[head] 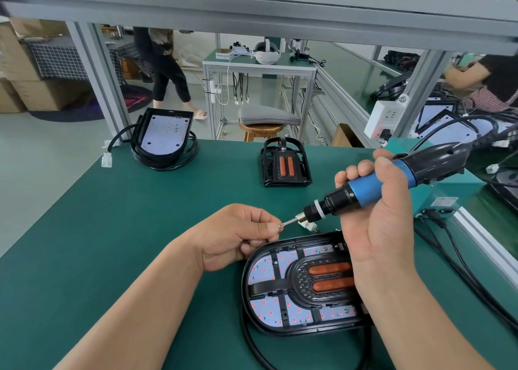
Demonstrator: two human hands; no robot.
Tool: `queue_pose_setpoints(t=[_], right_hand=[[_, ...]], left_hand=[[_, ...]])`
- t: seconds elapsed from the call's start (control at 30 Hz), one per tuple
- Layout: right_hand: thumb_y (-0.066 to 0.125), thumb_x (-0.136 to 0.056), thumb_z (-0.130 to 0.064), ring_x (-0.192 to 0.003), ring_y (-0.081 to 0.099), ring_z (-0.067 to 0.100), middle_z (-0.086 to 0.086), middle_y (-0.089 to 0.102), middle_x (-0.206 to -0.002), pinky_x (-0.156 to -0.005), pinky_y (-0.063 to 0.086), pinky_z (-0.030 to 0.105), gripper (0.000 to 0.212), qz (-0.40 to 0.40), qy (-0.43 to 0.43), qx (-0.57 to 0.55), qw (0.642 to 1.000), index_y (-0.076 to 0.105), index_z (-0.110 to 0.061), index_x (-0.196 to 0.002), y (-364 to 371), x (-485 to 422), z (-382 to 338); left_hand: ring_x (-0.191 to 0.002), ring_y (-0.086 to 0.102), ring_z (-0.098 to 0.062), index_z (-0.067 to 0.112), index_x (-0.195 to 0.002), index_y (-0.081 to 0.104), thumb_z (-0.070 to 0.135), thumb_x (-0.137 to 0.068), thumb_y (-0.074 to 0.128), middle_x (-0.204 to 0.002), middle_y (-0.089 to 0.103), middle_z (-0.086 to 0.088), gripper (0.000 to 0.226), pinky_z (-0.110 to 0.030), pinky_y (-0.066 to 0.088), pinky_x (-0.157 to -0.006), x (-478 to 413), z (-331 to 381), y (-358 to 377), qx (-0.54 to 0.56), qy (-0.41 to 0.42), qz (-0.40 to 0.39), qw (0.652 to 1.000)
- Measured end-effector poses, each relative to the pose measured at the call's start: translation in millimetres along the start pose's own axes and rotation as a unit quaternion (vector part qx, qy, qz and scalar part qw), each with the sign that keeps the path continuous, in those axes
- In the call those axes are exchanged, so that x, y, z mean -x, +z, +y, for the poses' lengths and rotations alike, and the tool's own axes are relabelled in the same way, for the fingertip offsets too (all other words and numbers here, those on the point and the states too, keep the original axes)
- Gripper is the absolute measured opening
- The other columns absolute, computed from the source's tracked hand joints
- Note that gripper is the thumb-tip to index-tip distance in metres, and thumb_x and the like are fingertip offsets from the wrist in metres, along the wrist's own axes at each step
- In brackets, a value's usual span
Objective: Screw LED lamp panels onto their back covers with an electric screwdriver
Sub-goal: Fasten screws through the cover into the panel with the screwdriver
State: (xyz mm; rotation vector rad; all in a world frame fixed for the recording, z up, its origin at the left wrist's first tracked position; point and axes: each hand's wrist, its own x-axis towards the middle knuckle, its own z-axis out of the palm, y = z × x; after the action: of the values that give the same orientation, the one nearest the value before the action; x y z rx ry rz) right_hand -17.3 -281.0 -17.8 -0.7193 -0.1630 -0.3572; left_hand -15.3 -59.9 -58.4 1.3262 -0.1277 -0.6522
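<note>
A black lamp back cover with its white LED panel and two orange strips (297, 282) lies flat on the green mat, near the front. My right hand (378, 218) grips a blue and black electric screwdriver (367, 187), held above the lamp with its bit pointing left and down. My left hand (238, 235) pinches a small screw (279, 225) between thumb and forefinger, right at the bit's tip. My right wrist hides the lamp's right end.
A second lamp with a coiled black cable (165, 137) stands at the mat's far left, and a black inner frame with orange strips (286, 163) at the far middle. Cables (462, 271) and a teal box (443, 195) lie to the right. People work beyond the bench.
</note>
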Motion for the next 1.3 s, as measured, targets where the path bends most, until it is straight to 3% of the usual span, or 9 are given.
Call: queue_pose_setpoints(t=[0.2,0.4,0.7,0.83,1.03,1.3], right_hand=[[0.063,-0.099,-0.015,-0.078,0.056,0.015,-0.001,0.055,-0.085,-0.089,0.055,0.034,0.007,0.010,0.002,0.000,1.000,0.061,-0.020,-0.102,-0.7,-0.1,0.1],[0.064,-0.099,-0.017,-0.078,0.056,0.015,-0.002,0.056,-0.085,-0.089,0.055,0.034,0.006,-0.013,-0.003,0.010,1.000,0.063,-0.022,-0.103,0.8,0.9,-0.7],[0.060,-0.098,-0.014,-0.079,0.054,0.016,-0.001,0.053,-0.085,-0.088,0.053,0.034,0.014,-0.050,0.008,0.014,0.999,0.059,-0.020,-0.110,-0.5,1.4,-3.3],[0.067,-0.094,-0.016,-0.079,0.055,0.016,-0.001,0.054,-0.085,-0.088,0.053,0.034,0.019,-0.072,0.013,0.025,0.997,0.059,-0.020,-0.111,0.8,0.8,-6.0],[0.067,-0.102,-0.027,-0.080,0.055,0.014,-0.002,0.056,-0.087,-0.088,0.051,0.034,0.013,0.010,0.012,0.041,0.999,0.056,-0.020,-0.104,1.3,-1.7,1.9],[0.065,-0.106,-0.030,-0.076,0.057,0.015,-0.002,0.057,-0.086,-0.083,0.056,0.032,0.017,0.074,0.011,0.024,0.997,0.054,-0.017,-0.109,-4.9,-4.8,3.5]], left_hand=[[-0.053,0.041,-0.003,0.005,-0.093,0.073,0.011,-0.088,0.072,-0.078,0.064,-0.004,0.008,-0.010,0.032,-0.043,-1.8,-0.2,0.8,-0.004,0.002,0.006,1.000],[-0.052,0.040,-0.003,0.001,-0.097,0.071,0.002,-0.098,0.066,-0.077,0.064,-0.005,0.005,-0.011,0.032,-0.042,-1.4,-0.6,2.1,-0.003,0.006,0.022,1.000],[-0.052,0.038,-0.002,0.007,-0.095,0.073,0.006,-0.102,0.064,-0.074,0.063,0.000,0.012,-0.011,0.031,-0.044,0.8,-0.9,4.2,-0.056,0.011,0.029,0.998],[-0.051,0.037,-0.004,0.006,-0.096,0.074,0.006,-0.101,0.067,-0.075,0.063,-0.003,0.009,-0.012,0.030,-0.045,0.2,-3.1,5.0,-0.075,0.017,0.047,0.996],[-0.053,0.036,-0.010,0.000,-0.098,0.072,0.001,-0.099,0.068,-0.079,0.068,-0.010,0.004,-0.017,0.029,-0.050,-2.9,-2.5,2.2,-0.108,0.070,0.093,0.987],[-0.052,0.036,-0.008,0.000,-0.105,0.073,0.005,-0.101,0.067,-0.082,0.070,-0.006,0.009,-0.021,0.030,-0.056,-2.8,-2.7,4.0,-0.111,0.070,0.084,0.988]])
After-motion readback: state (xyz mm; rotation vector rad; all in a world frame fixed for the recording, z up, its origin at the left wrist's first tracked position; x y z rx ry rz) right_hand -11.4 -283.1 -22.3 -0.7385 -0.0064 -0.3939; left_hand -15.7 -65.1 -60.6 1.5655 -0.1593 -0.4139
